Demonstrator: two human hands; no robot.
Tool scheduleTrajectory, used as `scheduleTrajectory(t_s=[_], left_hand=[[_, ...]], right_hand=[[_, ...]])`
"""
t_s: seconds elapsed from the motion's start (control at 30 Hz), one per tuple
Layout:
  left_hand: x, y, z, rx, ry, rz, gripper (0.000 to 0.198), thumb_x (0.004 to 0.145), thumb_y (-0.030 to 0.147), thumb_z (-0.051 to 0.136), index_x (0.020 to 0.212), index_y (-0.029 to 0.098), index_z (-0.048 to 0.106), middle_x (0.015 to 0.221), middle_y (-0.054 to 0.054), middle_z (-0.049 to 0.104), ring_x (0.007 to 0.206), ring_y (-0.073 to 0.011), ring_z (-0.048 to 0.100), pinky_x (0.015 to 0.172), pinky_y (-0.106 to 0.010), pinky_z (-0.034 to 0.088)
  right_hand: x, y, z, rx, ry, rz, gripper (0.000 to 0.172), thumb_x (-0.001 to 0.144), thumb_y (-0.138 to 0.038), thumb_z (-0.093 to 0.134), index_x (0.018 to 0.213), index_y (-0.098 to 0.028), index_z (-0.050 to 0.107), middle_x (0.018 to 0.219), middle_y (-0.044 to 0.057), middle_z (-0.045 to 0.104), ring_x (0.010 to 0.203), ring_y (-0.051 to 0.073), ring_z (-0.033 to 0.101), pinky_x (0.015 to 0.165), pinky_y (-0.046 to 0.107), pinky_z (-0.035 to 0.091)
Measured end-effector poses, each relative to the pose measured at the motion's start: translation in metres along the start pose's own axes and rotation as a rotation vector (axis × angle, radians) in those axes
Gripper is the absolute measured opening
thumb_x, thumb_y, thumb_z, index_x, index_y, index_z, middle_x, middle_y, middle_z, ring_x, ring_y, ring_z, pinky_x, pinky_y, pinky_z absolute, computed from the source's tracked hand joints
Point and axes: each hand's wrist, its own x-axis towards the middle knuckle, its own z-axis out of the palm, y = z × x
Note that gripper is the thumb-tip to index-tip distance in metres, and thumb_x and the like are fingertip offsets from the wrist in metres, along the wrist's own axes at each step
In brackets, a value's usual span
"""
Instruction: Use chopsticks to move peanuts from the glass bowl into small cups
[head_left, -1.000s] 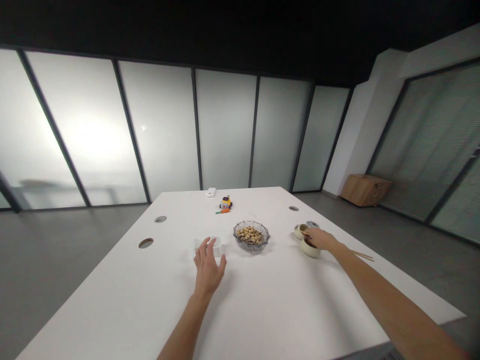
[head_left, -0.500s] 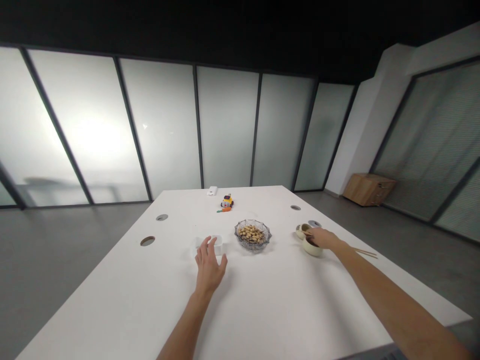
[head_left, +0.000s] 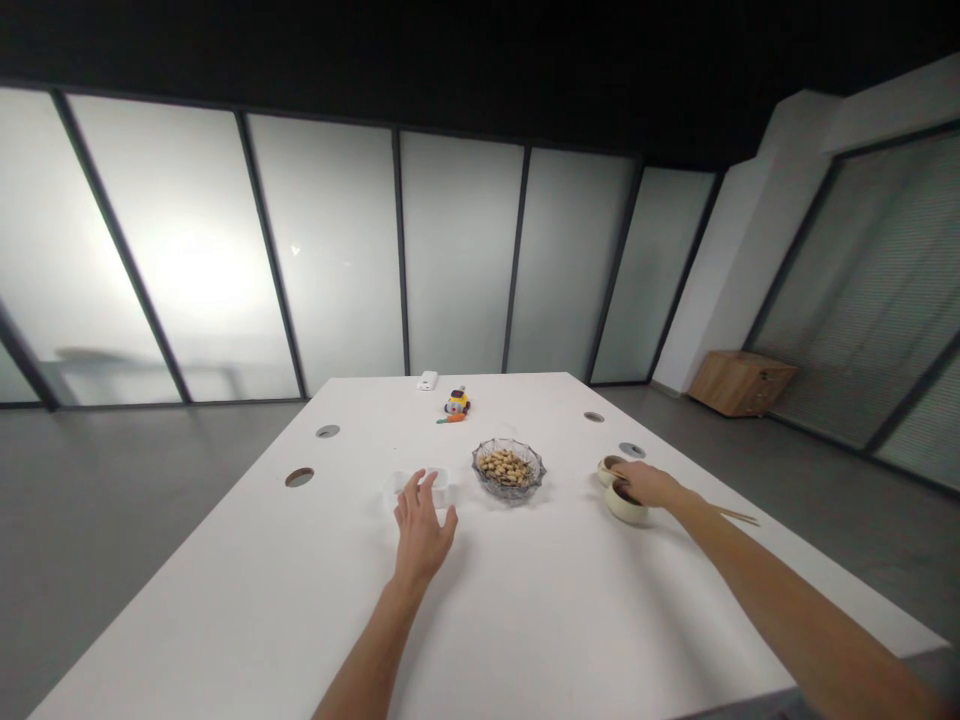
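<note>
My left hand (head_left: 421, 525) has its fingers spread and slightly curled over the near side of a small translucent white container (head_left: 441, 490), partly hiding it. Whether the fingertips touch it I cannot tell. On the right, my right hand (head_left: 646, 484) is closed on a pair of wooden chopsticks (head_left: 739, 516), over a cream bowl (head_left: 625, 508). The back ends stick out beyond my forearm, and the tips reach towards a smaller cream cup (head_left: 604, 473) just behind the bowl. My fingers hide the inside of the bowl. A scalloped glass bowl (head_left: 529, 484) of peanuts (head_left: 504, 466) stands between my hands.
Farther back on the white table (head_left: 480, 610) lie a yellow toy vehicle (head_left: 457, 402), a toy carrot (head_left: 451, 419) and a white device (head_left: 427, 381). Round cable holes (head_left: 300, 478) pierce the tabletop near both sides. A wooden cabinet (head_left: 739, 382) stands on the floor at right.
The small cream cup, tilted half a second ago, now looks more upright beside the bowl. My left hand keeps its pose by the container. The whole view has shifted slightly.
</note>
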Motion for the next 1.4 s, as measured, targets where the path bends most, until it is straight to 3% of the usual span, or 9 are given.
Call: scheduleTrajectory(t_s=[0.33,0.6,0.83,1.03,1.2,1.4], left_hand=[[0.005,-0.001,-0.006,0.081,0.022,-0.028,0.046,0.092,0.023,0.057,0.138,0.021,0.055,0.145,-0.017,0.055,0.133,-0.0343,0.052,0.104,-0.054,0.049],[0.016,-0.021,-0.012,0.343,-0.009,0.058,0.037,0.092,0.017,0.059,0.124,0.029,0.072,0.141,-0.014,0.063,0.134,-0.0365,0.053,0.109,-0.058,0.041],[0.025,-0.022,-0.005,0.404,-0.074,0.063,0.029,0.092,0.012,0.057,0.104,0.029,0.076,0.131,-0.011,0.068,0.116,-0.0321,0.061,0.107,-0.059,0.037],[0.040,-0.049,-0.032,0.513,-0.135,0.017,0.031,0.097,0.011,0.048,0.101,0.025,0.075,0.127,-0.012,0.068,0.110,-0.0298,0.062,0.103,-0.055,0.038],[0.037,-0.078,-0.050,0.543,-0.050,-0.027,0.027,0.097,0.014,0.048,0.100,0.022,0.074,0.131,-0.013,0.068,0.111,-0.0306,0.063,0.105,-0.057,0.037],[0.036,-0.094,-0.050,0.499,0.052,-0.063,0.023,0.095,0.017,0.052,0.101,0.022,0.073,0.129,-0.013,0.069,0.111,-0.0308,0.065,0.107,-0.058,0.036]], right_hand=[[-0.033,-0.020,0.006,0.043,-0.038,-0.102,0.028,0.091,-0.029,0.057,0.113,-0.017,0.071,0.121,0.017,0.074,0.108,0.031,0.071,0.090,0.036,0.049],[-0.068,-0.067,0.015,0.094,-0.071,-0.138,0.025,0.087,-0.027,0.058,0.107,-0.018,0.070,0.116,0.015,0.075,0.100,0.028,0.072,0.084,0.033,0.048],[-0.095,-0.146,0.016,0.094,-0.089,-0.155,0.024,0.083,-0.029,0.060,0.102,-0.020,0.069,0.112,0.013,0.075,0.098,0.030,0.071,0.074,0.032,0.041],[-0.097,-0.233,0.014,0.115,-0.088,-0.278,0.025,0.081,-0.030,0.061,0.103,-0.022,0.069,0.114,0.011,0.075,0.100,0.030,0.071,0.072,0.031,0.039],[-0.068,-0.300,0.008,0.129,-0.077,-0.374,0.030,0.080,-0.031,0.062,0.107,-0.021,0.071,0.118,0.014,0.075,0.105,0.033,0.071,0.076,0.034,0.045],[-0.010,-0.356,-0.004,0.127,-0.057,-0.386,0.031,0.083,-0.031,0.064,0.111,-0.020,0.073,0.121,0.014,0.075,0.108,0.031,0.072,0.079,0.033,0.049]])
